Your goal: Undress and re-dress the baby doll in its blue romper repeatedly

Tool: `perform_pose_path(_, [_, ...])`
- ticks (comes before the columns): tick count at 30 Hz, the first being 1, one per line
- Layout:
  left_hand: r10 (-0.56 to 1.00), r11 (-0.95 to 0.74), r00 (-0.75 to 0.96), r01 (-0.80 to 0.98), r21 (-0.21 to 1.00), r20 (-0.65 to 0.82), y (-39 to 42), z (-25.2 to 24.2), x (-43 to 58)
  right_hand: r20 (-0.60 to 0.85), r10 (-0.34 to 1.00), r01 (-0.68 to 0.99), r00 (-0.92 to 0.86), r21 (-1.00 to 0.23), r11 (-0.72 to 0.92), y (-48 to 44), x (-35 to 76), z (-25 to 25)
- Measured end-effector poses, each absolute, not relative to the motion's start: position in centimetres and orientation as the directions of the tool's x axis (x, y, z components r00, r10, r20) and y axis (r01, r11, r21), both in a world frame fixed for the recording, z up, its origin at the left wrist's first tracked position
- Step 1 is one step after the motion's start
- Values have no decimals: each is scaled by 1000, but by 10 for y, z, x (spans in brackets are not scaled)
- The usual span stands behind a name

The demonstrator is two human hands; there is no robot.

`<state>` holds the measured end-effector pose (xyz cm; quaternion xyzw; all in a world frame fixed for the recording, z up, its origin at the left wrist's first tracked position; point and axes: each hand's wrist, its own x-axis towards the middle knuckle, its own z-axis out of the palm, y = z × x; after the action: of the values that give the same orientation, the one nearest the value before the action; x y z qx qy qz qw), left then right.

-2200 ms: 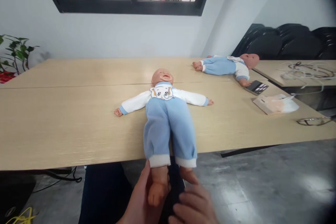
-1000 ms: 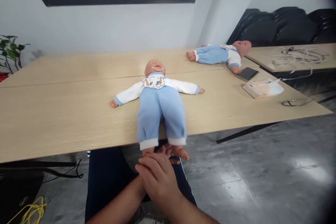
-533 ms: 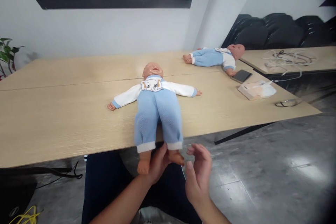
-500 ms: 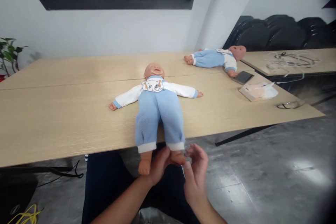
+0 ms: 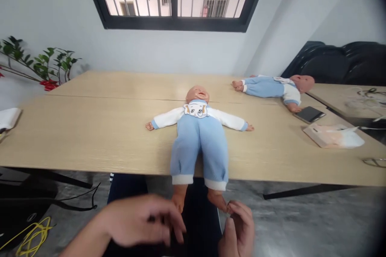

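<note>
A baby doll point(image 5: 200, 144) in blue trousers and a white-sleeved top with an animal-face bib lies on its back, arms spread. Its lower legs hang past the near edge of the table point(image 5: 99, 136). My left hand point(image 5: 144, 221) hovers in front of one bare doll foot point(image 5: 178, 198), partly covering it, fingers loosely bent and holding nothing. Beside the other foot point(image 5: 217, 200) is my right hand point(image 5: 239, 229). Its curled fingertips are at the toes, with the thumb apart below; whether they touch is unclear.
A second doll point(image 5: 265, 88) lies at the back right, beside a dark phone point(image 5: 310, 114) and a tissue pack point(image 5: 334, 135). Glasses point(image 5: 374, 162) sit near the right edge. A potted plant point(image 5: 45, 64) stands at the left; yellow cable point(image 5: 33, 237) lies below.
My left hand has come away from under the doll's foot and moved left, toward me. My right hand stays by the foot with its fingers more curled. The view has shifted left.
</note>
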<state>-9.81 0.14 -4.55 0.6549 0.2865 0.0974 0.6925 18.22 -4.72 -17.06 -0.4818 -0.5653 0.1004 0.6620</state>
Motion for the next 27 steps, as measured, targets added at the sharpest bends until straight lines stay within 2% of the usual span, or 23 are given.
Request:
perform_pose_path(2, [654,108,719,221,969,-237,41,-30,-103,736,635,443,236,-663,604,-33,187,-153])
perform_pose_path(4, [868,-85,486,337,938,-96,87,-30,-103,782,600,452,169,-602,658,-20,189,-138])
perform_pose_path(5, [952,-186,302,453,872,46,110,-35,-101,794,588,452,156,-587,672,-16,189,-133])
perform_pose_path(6, [970,-241,139,611,754,198,132,-41,-100,798,583,450,150,-580,679,-13,189,-130])
perform_pose_path(7, [950,-245,59,748,617,306,151,-49,-99,797,585,447,149,-582,679,-11,189,-129])
perform_pose_path(9, [933,-207,48,883,422,356,182,-66,-100,775,618,450,132,-602,660,-10,188,-131])
perform_pose_path(11, [955,-137,34,932,336,294,200,-79,-105,755,651,495,85,-599,630,-12,186,-139])
perform_pose_path(13, [971,-74,-2,948,308,238,207,-88,-113,756,652,574,52,-557,600,-14,182,-149])
perform_pose_path(16, [970,-14,-60,954,300,236,206,-96,-126,770,635,676,64,-501,540,-16,172,-161])
perform_pose_path(20, [962,41,-134,933,358,237,203,-105,-137,754,651,673,88,-527,519,-23,167,-166])
perform_pose_path(24, [917,-10,-180,882,471,356,203,-111,-137,812,575,594,-94,-418,687,-20,191,-150])
perform_pose_path(27, [883,-102,-150,863,494,445,204,-109,-131,870,479,672,-116,-287,683,9,223,-119])
